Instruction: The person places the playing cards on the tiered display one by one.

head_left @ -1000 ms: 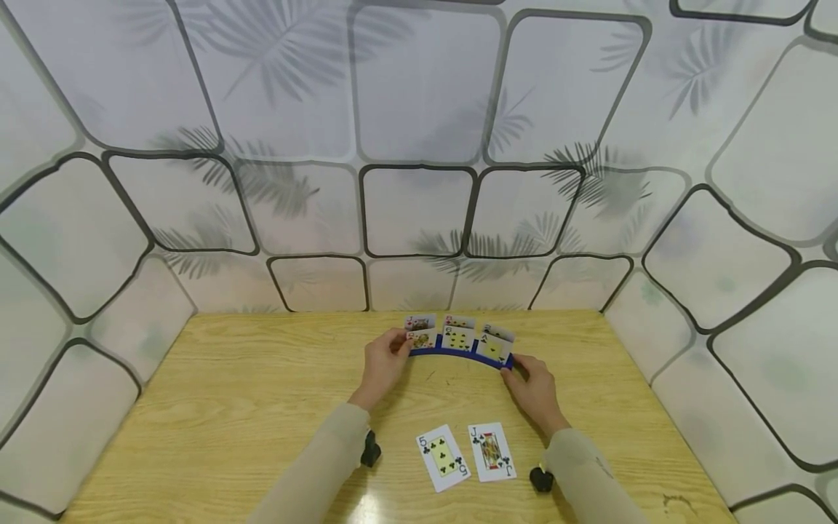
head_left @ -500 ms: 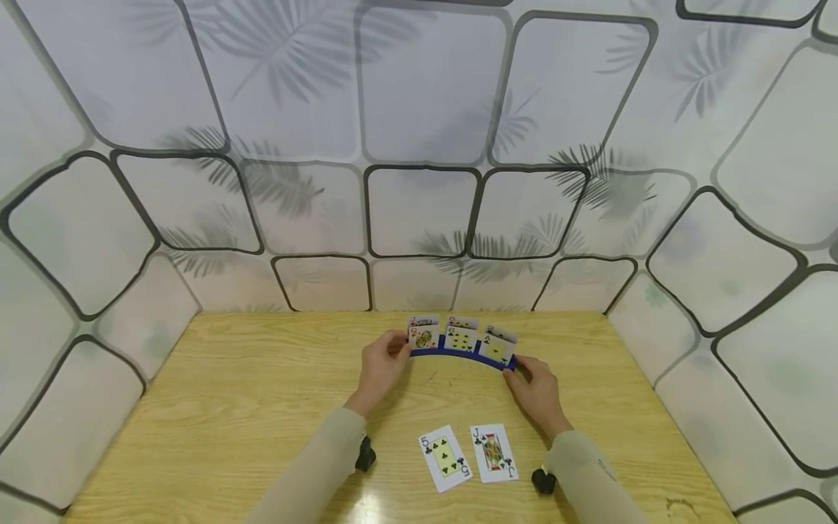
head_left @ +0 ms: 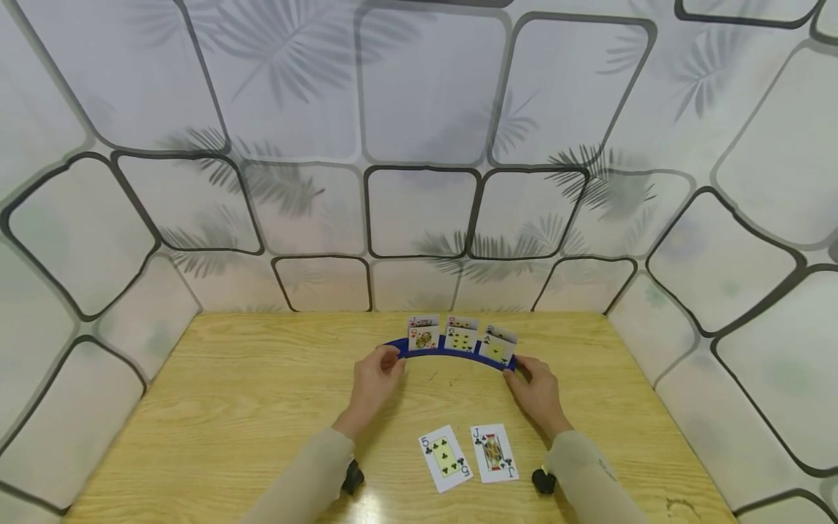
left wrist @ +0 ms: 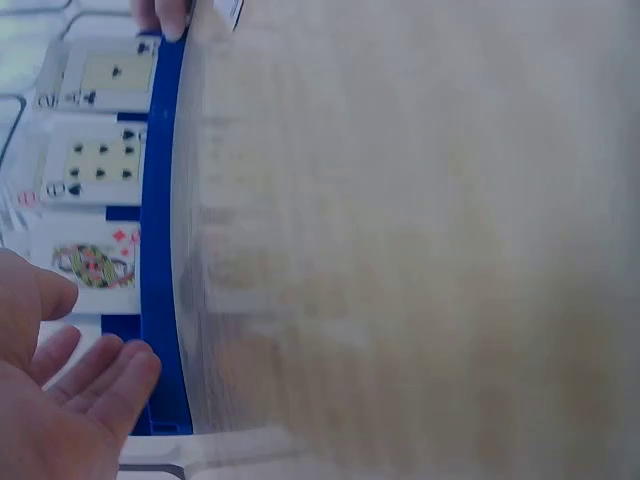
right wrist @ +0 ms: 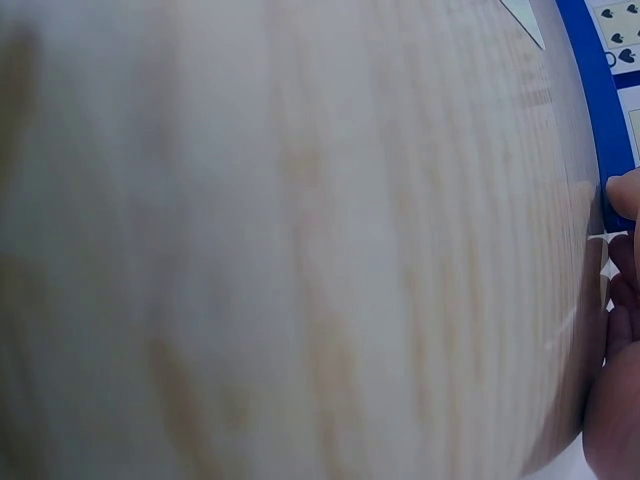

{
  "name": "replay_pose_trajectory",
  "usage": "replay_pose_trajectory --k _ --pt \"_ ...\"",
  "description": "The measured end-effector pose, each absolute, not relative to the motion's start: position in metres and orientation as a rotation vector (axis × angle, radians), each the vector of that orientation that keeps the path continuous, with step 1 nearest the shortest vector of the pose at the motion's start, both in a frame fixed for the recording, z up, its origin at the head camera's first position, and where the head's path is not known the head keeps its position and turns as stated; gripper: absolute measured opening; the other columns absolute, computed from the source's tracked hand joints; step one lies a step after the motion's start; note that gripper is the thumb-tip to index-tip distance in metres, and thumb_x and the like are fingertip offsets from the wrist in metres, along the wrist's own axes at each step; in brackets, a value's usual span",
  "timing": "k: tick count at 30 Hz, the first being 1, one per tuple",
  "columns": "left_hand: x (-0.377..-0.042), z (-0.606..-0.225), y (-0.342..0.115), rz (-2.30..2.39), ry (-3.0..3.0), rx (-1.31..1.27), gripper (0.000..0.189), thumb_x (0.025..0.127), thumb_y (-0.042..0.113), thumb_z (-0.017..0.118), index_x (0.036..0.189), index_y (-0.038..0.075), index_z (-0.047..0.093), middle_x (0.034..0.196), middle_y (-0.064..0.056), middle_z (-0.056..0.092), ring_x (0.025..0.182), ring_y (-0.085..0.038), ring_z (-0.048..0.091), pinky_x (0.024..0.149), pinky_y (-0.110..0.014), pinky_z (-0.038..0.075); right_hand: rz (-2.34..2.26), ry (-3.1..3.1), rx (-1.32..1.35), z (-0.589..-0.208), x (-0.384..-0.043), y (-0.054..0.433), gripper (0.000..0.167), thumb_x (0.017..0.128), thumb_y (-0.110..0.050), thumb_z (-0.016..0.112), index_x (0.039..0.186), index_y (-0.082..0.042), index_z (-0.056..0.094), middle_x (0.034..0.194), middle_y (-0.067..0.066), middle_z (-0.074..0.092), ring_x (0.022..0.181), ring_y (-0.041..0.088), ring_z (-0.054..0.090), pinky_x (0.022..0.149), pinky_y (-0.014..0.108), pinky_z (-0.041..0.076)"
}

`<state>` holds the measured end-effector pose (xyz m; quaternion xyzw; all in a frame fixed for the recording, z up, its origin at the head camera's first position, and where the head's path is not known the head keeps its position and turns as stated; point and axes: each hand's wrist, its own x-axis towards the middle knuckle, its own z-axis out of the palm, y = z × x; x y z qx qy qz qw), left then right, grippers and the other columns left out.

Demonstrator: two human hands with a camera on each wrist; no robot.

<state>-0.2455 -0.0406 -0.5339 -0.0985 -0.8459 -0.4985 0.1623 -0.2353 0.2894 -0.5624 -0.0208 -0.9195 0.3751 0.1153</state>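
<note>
A curved blue card holder [head_left: 458, 354] stands toward the back of the table with cards upright in two rows. Its front row has a queen of diamonds [head_left: 424, 338], a spade card [left wrist: 95, 165] and an ace of clubs [left wrist: 115, 75]; parts of other cards rise behind them. My left hand [head_left: 376, 380] is at the holder's left end, just left of the queen. Its fingers are loosely bent and the thumb stands apart from them, with nothing between. With thumb and fingers my right hand [head_left: 538, 393] pinches the holder's right end.
Face up on the wooden table [head_left: 249, 407] between my forearms lie a five of clubs [head_left: 445, 458] and a jack of clubs [head_left: 494, 453]. Patterned walls [head_left: 419, 211] rise behind the table and at both sides.
My left hand has slid left and slightly nearer to me, away from the queen, uncovering the holder's left end. The right hand keeps its grip, and the holder stands about where it was.
</note>
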Motion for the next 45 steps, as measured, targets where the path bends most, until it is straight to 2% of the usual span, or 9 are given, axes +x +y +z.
replay_pose_trajectory --k 10,14,17,21,24,28,32,38,45 --pt "-0.207 -0.534 -0.043 -1.25 -2.482 -0.4 0.022 0.093 0.007 0.077 0.11 -0.006 0.075 0.107 -0.02 0.079 0.097 -0.034 0.076 0.084 -0.046 0.064 1.095 -2.682 -0.052 -0.564 -0.235 0.29 0.048 0.1 -0.021 0.071 0.139 0.005 0.062 0.144 0.028 0.061 0.138 0.046 0.053 0.119 0.061 0.041" --pt "-0.194 -0.533 -0.042 -1.236 -2.573 -0.443 0.029 0.094 0.015 0.078 0.117 -0.004 0.073 0.116 -0.02 0.077 0.109 -0.037 0.074 0.095 -0.051 0.061 1.102 -2.697 -0.059 -0.563 -0.236 0.29 0.048 0.101 -0.022 0.071 0.141 0.004 0.062 0.145 0.027 0.061 0.14 0.045 0.052 0.12 0.06 0.039" --pt "-0.185 -0.531 -0.04 -1.247 -2.698 -0.468 0.043 0.095 0.026 0.078 0.126 -0.002 0.07 0.127 -0.022 0.072 0.121 -0.041 0.069 0.104 -0.056 0.056 1.108 -2.714 -0.066 -0.562 -0.236 0.291 0.049 0.102 -0.022 0.07 0.142 0.004 0.061 0.147 0.027 0.059 0.141 0.044 0.05 0.122 0.059 0.038" --pt "-0.173 -0.531 -0.039 -1.195 -2.816 -0.58 0.057 0.093 0.035 0.08 0.134 -0.001 0.065 0.134 -0.023 0.067 0.127 -0.044 0.063 0.109 -0.062 0.051 1.115 -2.721 -0.069 -0.562 -0.235 0.291 0.05 0.103 -0.023 0.07 0.143 0.004 0.06 0.148 0.027 0.058 0.142 0.044 0.05 0.122 0.059 0.038" --pt "-0.166 -0.53 -0.037 -1.148 -2.853 -0.653 0.063 0.091 0.039 0.081 0.136 -0.001 0.064 0.136 -0.026 0.063 0.132 -0.052 0.056 0.114 -0.073 0.04 1.125 -2.719 -0.07 -0.561 -0.235 0.291 0.05 0.103 -0.022 0.07 0.143 0.004 0.059 0.148 0.028 0.058 0.142 0.044 0.049 0.123 0.059 0.037" --pt "-0.157 -0.528 -0.034 -1.096 -2.894 -0.707 0.069 0.09 0.046 0.081 0.138 0.0 0.063 0.14 -0.031 0.06 0.138 -0.065 0.044 0.112 -0.086 0.025 1.13 -2.716 -0.072 -0.562 -0.236 0.291 0.049 0.102 -0.021 0.07 0.143 0.004 0.059 0.148 0.027 0.058 0.143 0.044 0.049 0.123 0.058 0.038" --pt "-0.148 -0.525 -0.031 -1.037 -2.943 -0.77 0.073 0.089 0.052 0.08 0.139 0.002 0.062 0.14 -0.028 0.059 0.139 -0.067 0.041 0.109 -0.089 0.025 1.118 -2.71 -0.06 -0.563 -0.236 0.292 0.049 0.102 -0.021 0.07 0.143 0.004 0.06 0.147 0.028 0.059 0.141 0.044 0.05 0.122 0.059 0.039" --pt "-0.141 -0.525 -0.028 -1.01 -2.969 -0.827 0.077 0.086 0.056 0.082 0.141 0.006 0.061 0.146 -0.031 0.053 0.141 -0.071 0.036 0.11 -0.088 0.024 1.116 -2.71 -0.056 -0.564 -0.237 0.292 0.049 0.102 -0.022 0.071 0.142 0.004 0.06 0.147 0.027 0.059 0.141 0.044 0.051 0.122 0.059 0.038" --pt "-0.139 -0.528 -0.027 -0.926 -3.032 -0.837 0.088 0.078 0.062 0.085 0.144 0.01 0.059 0.153 -0.032 0.047 0.146 -0.066 0.033 0.113 -0.084 0.027 1.1 -2.68 -0.031 -0.566 -0.236 0.292 0.048 0.1 -0.021 0.071 0.14 0.006 0.062 0.143 0.029 0.061 0.138 0.047 0.053 0.118 0.062 0.041"
